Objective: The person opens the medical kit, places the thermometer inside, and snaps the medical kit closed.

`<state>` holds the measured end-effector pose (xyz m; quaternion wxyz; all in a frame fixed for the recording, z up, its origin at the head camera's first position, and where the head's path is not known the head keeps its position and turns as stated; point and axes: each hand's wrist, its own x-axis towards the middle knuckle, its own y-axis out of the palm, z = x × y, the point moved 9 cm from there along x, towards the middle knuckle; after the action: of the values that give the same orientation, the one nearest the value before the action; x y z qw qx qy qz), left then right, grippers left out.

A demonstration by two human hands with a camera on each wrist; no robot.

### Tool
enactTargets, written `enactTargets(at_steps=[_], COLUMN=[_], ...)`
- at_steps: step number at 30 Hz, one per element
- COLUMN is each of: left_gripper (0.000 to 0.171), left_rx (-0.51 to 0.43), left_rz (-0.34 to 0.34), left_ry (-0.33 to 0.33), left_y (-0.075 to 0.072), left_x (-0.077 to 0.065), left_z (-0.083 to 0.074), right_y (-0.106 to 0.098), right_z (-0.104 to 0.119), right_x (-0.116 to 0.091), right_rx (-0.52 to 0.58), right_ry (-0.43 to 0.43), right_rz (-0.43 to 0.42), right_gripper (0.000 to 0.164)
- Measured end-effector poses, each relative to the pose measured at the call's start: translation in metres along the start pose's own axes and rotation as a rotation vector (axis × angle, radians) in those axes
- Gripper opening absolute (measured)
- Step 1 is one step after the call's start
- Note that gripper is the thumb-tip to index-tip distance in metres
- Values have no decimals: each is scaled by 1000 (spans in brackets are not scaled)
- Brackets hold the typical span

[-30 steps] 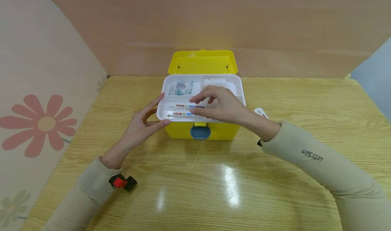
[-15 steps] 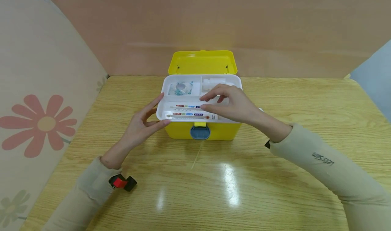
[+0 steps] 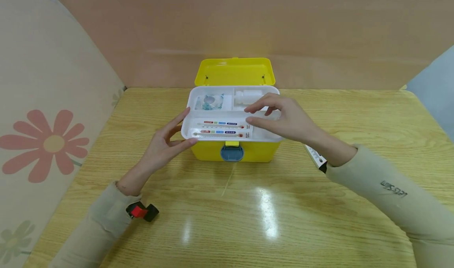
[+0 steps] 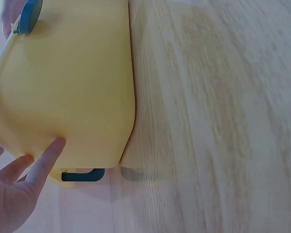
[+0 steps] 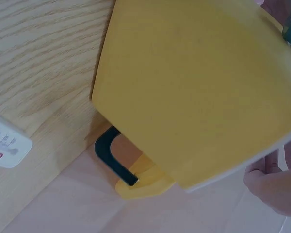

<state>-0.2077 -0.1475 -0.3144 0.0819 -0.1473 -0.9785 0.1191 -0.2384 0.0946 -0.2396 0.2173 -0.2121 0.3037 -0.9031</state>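
Note:
A yellow storage box (image 3: 209,151) stands with its lid raised, a white tray (image 3: 220,115) on top. Two thermometers, an upper one (image 3: 221,125) and a lower one (image 3: 221,134), lie side by side in the tray's front compartment. My left hand (image 3: 159,151) rests on the tray's left corner, thumb and fingers spread and fairly straight; in the left wrist view its fingertips touch the box wall. Over the tray's right side hovers my right hand (image 3: 283,116), fingers loosely bent with nothing between them. A third thermometer (image 3: 314,157) lies on the table, partly hidden by my right forearm.
The rear compartments hold a round item in a clear packet (image 3: 210,101) and a white bottle (image 3: 246,97). A grey-blue latch (image 3: 232,153) sits on the box front. Behind the raised lid (image 3: 235,71) rises a wall. A dark handle (image 5: 109,153) shows in the right wrist view.
My right hand has drawn back to the right from above the thermometers, uncovering them and the white bottle. My left hand has stayed at the tray's corner.

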Motion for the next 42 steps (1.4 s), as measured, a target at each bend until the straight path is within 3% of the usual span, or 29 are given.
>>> enactTargets(at_steps=[20, 31, 42], left_gripper=[76, 77, 76], left_rx=[11, 29, 20], left_rz=[-4, -2, 2], left_ry=[6, -10, 0], left_y=[-1, -1, -1], left_x=[1, 0, 0], left_z=[0, 1, 0], right_y=[-45, -61, -66], right_z=[-18, -18, -33], right_x=[-25, -31, -41], right_rx=[-52, -43, -86], right_ry=[160, 104, 166], right_rz=[-113, -181, -194], right_gripper=[27, 25, 25])
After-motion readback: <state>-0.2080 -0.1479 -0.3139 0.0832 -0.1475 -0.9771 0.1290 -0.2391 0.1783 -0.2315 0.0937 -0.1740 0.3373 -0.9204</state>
